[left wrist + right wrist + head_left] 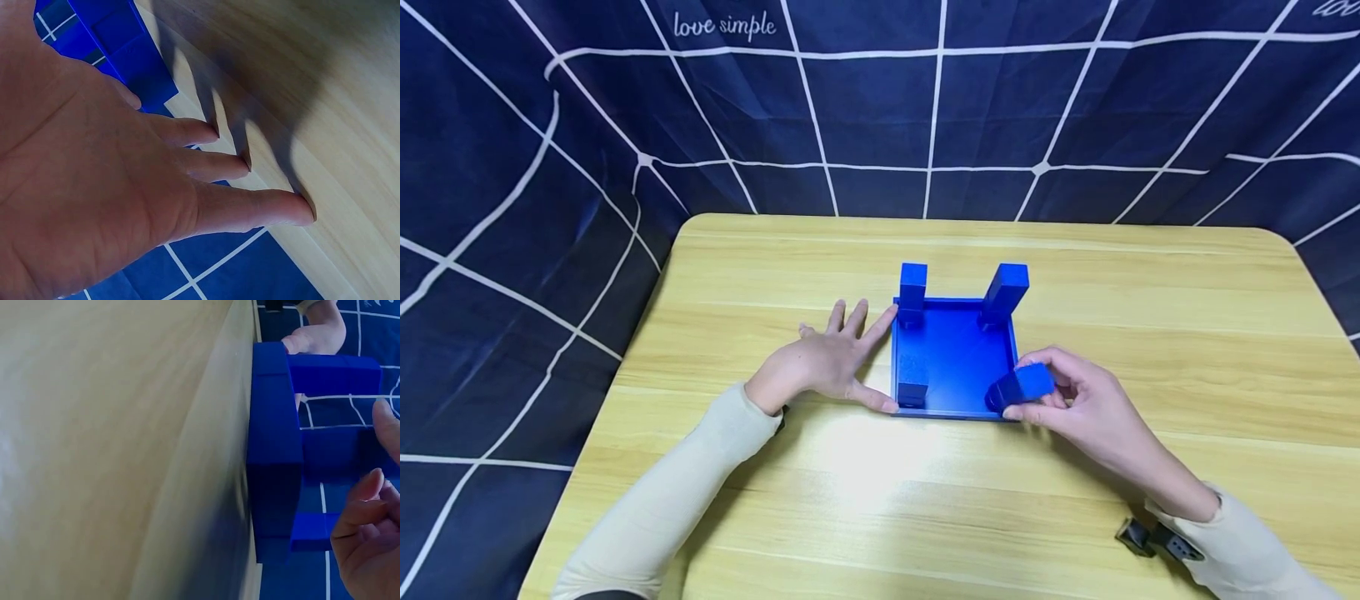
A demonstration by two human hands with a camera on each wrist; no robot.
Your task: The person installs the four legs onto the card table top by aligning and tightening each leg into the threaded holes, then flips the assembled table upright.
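Note:
A blue square piece (957,358) with a low raised rim lies on the table, and a square blue leg stands up at each corner. At its near right corner, my right hand (1086,398) pinches a blue leg (1033,382), thumb low on the near side and fingers on the far side. That leg leans outward in the head view. My left hand (826,362) is spread wide at the left side, with thumb and forefinger tips right at the rim. In the right wrist view the right hand's fingers (387,428) are beside the leg (337,453).
The wooden table (760,275) has rounded far corners. Dark blue cloth (865,108) with white lines hangs behind it and at the left. A small black device (1176,543) sits at the right wrist.

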